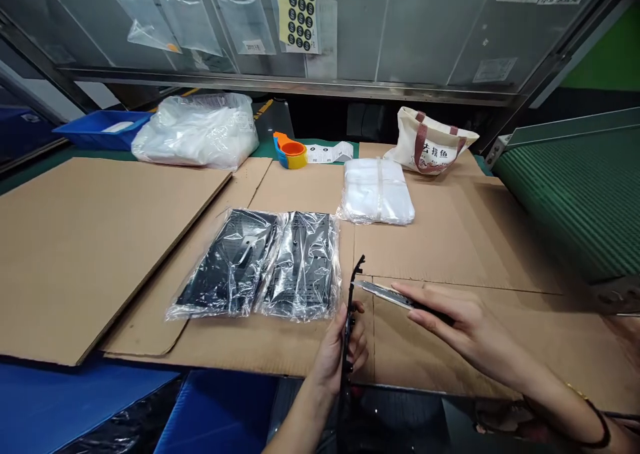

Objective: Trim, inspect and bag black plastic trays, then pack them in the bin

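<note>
My left hand (340,349) is wrapped round a thin black plastic part (349,317), held on edge above the near side of the cardboard. Small tabs stick out along the part, and its lower end runs down past the table edge. In my right hand (460,321) is a utility knife (390,295). Its blade points left and meets or nearly meets the upper part of the black piece; I cannot tell whether they touch. Left of my hands, two black panels, one (233,261) beside the other (303,264), lie in clear plastic bags.
Cardboard sheets (440,241) cover the table, with a thicker one (100,241) at left. Behind are a stack of clear bags (377,191), a cloth bag (430,141), a tape dispenser (290,153), a plastic sack (197,131) and a blue tray (103,129). A green conveyor (580,194) borders the right.
</note>
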Demonstrator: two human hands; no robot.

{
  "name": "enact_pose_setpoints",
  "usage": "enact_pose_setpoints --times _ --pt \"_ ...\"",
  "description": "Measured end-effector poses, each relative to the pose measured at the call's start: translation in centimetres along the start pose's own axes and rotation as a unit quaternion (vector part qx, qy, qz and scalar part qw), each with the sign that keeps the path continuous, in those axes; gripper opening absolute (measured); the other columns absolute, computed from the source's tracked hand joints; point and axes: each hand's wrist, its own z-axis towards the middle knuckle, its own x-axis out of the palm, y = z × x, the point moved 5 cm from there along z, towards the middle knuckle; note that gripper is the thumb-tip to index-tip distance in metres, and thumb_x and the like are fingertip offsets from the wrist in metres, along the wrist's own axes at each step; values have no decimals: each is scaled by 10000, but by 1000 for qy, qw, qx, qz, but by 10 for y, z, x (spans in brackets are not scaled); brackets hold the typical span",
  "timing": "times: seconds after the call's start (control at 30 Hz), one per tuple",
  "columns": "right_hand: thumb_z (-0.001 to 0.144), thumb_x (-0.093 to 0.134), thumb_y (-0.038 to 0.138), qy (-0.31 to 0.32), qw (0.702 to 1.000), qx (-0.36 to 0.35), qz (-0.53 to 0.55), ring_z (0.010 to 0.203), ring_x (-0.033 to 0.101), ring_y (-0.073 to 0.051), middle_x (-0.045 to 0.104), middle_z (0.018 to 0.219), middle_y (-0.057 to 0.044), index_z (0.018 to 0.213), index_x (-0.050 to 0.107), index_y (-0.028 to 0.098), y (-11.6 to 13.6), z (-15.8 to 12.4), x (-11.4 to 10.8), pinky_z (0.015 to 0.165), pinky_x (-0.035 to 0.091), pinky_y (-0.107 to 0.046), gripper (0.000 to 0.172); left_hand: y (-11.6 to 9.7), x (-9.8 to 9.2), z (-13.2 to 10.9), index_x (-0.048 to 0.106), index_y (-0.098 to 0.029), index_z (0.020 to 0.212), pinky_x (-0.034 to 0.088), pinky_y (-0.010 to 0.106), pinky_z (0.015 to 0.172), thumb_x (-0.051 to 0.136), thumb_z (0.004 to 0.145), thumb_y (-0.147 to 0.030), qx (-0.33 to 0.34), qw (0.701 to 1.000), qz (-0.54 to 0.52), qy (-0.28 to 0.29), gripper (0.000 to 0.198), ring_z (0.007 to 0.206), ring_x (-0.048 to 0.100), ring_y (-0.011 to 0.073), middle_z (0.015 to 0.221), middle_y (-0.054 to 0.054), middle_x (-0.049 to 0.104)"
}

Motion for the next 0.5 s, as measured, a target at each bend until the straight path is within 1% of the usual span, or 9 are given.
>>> enact_pose_setpoints --times 0.07,0.17,0.27,0.4,0.5 --pt "952 491 286 -2 999 -26 -36 756 695 -160 746 935 -46 1277 608 269 3 6 -3 666 551 -245 345 -1 2 -1 570 -192 978 178 128 273 535 907 -484 -3 1000 1 9 302 275 157 25 431 -110 379" --pt "968 462 294 -4 996 -50 -75 722 681 -153 740 890 -41 1290 594 260 4 12 -6 642 532 -246 350 -2 5 -2 573 -198 991 174 130 278 499 927 -478 -9 1000 2 12 297 272 136 28 406 -111 373" --pt "975 445 319 -4 994 -53 -96 689 665 -151 733 858 -33 1301 583 272 3 14 -8 601 507 -249 357 -3 7 -2 566 -200 984 163 133 280 484 931 -485 -11 1000 8 7 301 270 121 31 393 -113 361" --pt "979 434 343 -25 989 -59 -130 588 600 -135 673 705 -18 1287 597 254 2 13 -11 530 447 -236 359 -4 9 -3 568 -201 972 169 135 277 508 918 -482 -15 1000 16 -1 292 263 121 35 387 -112 363" --pt "989 414 351 -33 986 -66 -152 562 571 -124 637 665 -11 1281 602 249 4 11 -10 510 410 -230 362 -5 10 -3 582 -209 964 171 130 272 512 916 -483 -20 1000 15 -16 287 262 120 37 377 -108 365"
